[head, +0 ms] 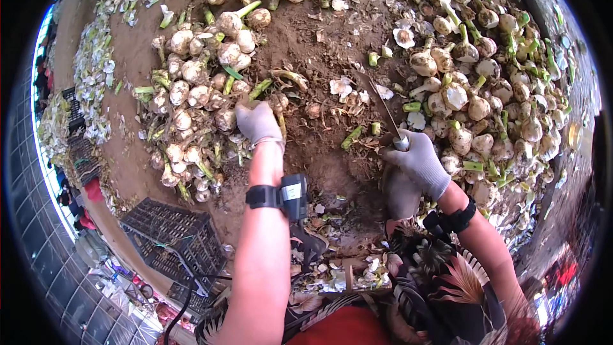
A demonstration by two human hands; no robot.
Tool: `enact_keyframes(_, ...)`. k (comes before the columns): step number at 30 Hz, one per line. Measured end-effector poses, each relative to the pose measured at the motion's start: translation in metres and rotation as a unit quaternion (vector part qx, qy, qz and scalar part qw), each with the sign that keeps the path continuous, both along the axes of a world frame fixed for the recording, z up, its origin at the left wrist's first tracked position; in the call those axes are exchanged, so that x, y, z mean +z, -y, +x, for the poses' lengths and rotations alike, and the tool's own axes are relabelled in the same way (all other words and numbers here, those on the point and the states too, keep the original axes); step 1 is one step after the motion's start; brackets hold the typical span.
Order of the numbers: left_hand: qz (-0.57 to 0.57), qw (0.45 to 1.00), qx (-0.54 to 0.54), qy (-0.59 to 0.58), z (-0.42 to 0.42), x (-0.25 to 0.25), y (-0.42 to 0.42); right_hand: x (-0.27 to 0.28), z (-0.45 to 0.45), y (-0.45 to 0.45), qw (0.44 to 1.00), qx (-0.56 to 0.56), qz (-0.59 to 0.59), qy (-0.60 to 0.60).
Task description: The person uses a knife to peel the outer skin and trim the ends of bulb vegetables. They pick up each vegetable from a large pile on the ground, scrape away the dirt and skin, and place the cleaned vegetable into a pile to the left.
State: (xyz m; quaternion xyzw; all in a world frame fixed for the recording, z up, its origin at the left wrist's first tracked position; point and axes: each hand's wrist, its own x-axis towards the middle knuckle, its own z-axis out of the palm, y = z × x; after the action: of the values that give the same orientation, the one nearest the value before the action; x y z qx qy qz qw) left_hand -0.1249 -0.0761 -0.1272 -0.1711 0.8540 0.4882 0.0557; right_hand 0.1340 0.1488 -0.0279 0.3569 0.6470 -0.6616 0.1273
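Note:
My left hand [258,122], in a pale knit glove, reaches into the right edge of a heap of garlic bulbs [194,72] with roots and cut green stems. Its fingertips are hidden, so whether it grips a bulb does not show. In my gloved right hand [419,160] is the handle of a knife [380,100], its long blade slanting up and to the left over bare soil. Another pile of garlic bulbs [479,105], several with pale trimmed bases, lies just beyond that hand on the right.
Cut stem pieces [352,137] and trimmed root ends [340,87] litter the soil between the piles. A black plastic crate [175,235] stands at lower left, with a dark cable [184,304] near it. Garlic leaf scraps [91,72] form a strip at far left.

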Motion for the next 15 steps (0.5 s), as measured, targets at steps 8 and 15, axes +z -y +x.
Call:
enact_keyframes(8,-0.446,0.793,-0.399,-0.113,0.023,0.057,0.007,-0.02,0.025,-0.014,0.999,-0.036,0.001,0.04)
enact_keyframes(15,-0.553,0.665,-0.501,0.024,-0.011,0.075,0.022,-0.004,0.012,-0.008,0.998,-0.057,-0.002,0.015)
